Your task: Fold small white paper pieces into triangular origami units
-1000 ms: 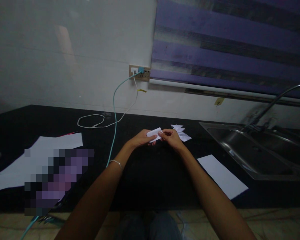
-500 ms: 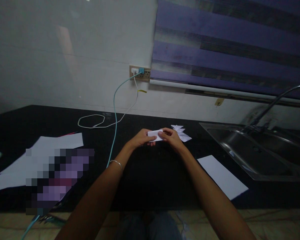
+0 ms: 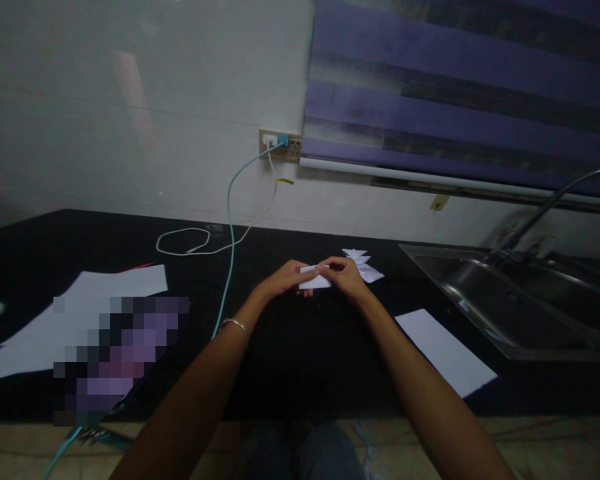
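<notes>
Between my two hands is a small folded piece of white paper (image 3: 316, 279), held above the black countertop (image 3: 320, 360). My left hand (image 3: 283, 277) grips its left side, thumb along the top face and fingers curled beneath. At the upper right edge, my right hand (image 3: 346, 275) pinches the paper, its thumb close to the left thumb. Just behind the right hand lie several folded white paper pieces (image 3: 370, 272), pointed in shape and partly hidden by that hand. A flat white paper sheet (image 3: 445, 351) rests right of my right forearm.
Larger white sheets (image 3: 87, 300) lie at the left beside a blurred-out purple item (image 3: 140, 347). A teal cable (image 3: 231, 220) and a white cable (image 3: 180, 254) run from the wall outlet (image 3: 286, 148). On the right, a steel sink (image 3: 520, 313) is set into the counter.
The folded paper has shifted slightly right and tilted a little. My left thumb has slid right along it, towards the right thumb. Both hands still hold it.
</notes>
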`<state>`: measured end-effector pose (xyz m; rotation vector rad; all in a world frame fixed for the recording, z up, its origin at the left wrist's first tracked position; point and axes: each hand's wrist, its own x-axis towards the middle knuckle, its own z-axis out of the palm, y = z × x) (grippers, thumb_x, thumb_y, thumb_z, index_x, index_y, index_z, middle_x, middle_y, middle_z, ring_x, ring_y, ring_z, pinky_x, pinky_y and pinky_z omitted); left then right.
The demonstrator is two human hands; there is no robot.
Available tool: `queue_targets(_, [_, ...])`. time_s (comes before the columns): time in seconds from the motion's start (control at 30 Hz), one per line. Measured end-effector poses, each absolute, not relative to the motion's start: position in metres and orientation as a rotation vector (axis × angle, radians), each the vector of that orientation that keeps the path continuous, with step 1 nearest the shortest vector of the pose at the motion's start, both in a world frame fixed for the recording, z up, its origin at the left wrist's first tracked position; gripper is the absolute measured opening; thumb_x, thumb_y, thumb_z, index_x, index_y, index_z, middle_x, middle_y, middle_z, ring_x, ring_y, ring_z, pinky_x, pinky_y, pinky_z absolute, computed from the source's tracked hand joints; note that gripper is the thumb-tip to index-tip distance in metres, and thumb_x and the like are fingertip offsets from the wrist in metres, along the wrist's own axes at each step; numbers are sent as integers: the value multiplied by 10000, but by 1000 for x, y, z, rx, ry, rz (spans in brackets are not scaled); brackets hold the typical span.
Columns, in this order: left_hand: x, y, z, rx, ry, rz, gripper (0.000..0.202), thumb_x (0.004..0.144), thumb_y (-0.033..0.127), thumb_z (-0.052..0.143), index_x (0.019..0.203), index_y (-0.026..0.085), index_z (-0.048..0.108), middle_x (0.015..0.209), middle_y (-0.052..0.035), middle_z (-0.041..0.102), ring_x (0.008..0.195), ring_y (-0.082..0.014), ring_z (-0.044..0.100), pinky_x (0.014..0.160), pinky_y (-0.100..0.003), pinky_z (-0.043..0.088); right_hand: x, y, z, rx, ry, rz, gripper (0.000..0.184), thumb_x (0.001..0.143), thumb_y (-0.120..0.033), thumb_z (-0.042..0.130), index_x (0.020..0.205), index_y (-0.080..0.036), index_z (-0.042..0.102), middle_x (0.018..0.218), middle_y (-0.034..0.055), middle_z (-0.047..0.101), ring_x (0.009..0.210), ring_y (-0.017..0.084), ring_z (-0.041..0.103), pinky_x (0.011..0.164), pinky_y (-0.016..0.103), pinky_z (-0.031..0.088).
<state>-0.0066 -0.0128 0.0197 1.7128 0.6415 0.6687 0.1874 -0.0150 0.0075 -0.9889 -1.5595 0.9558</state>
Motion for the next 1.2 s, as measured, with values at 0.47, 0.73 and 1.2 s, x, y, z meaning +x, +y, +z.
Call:
queue_targets(0.47, [-7, -9, 16, 1783, 605, 787, 451, 846, 522, 578, 864, 77, 649, 643, -59, 652, 541, -122, 598, 541, -227, 459, 188, -19, 10, -975, -1539, 1060, 318, 716, -467, 724, 767, -154, 738, 625, 15, 649, 542, 120, 521, 518, 252, 379])
queue_targets(0.73, [-7, -9, 18, 1871, 719, 956, 392, 880, 464, 523, 774, 113, 664, 682, -23, 626, 610, -116, 545, 564, -217, 396, 193, -13, 7, -1051, -1601, 871, 307, 697, -460, 737, 806, -174, 766, 769, 56, 732, 661, 181, 619, 615, 304, 465])
queue_targets(1.2, [-12, -9, 20, 1921, 766, 930, 469, 896, 500, 488, 660, 116, 618, 558, -15, 588, 522, -99, 534, 536, -209, 387, 192, -15, 11, -1105, -1557, 749, 296, 721, -434, 718, 796, -152, 765, 766, 73, 732, 674, 195, 630, 620, 308, 463])
